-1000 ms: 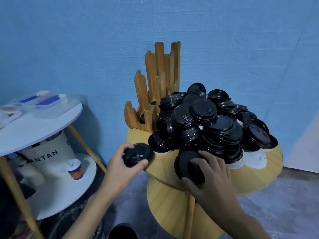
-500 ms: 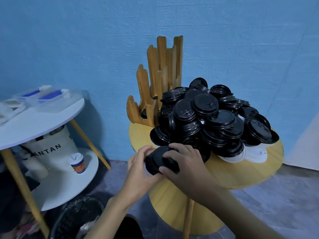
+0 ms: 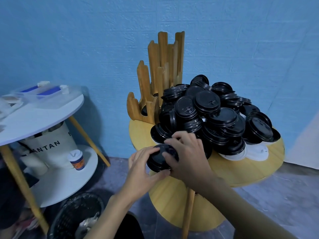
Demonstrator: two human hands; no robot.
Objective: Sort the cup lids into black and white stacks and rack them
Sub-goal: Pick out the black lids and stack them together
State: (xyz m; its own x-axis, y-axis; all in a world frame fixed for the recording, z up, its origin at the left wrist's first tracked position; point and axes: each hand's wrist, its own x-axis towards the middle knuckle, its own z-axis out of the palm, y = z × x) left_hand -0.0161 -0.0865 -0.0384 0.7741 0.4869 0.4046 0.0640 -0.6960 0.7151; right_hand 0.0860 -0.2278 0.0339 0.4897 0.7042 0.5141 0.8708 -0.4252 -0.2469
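A heap of black cup lids (image 3: 214,116) covers the round wooden table (image 3: 224,171), with white lids (image 3: 257,151) showing under its right side. A tall slotted wooden rack (image 3: 162,75) stands at the table's back left. At the table's front left edge, my left hand (image 3: 143,169) grips a small stack of black lids (image 3: 158,159) from the left and below. My right hand (image 3: 188,156) lies over the stack's right side with fingers curled on its top. The stack's right half is hidden by that hand.
A white two-tier round table (image 3: 43,112) stands at the left, with clear boxes on top and a paper cup (image 3: 76,159) and a white bag on its lower shelf. A black mesh bin (image 3: 76,216) sits on the floor below my left arm. A blue wall is behind.
My right hand carried a black lid from the table's front over to the lid in my left hand. Both hands now hold the joined stack together at the table's front left edge.
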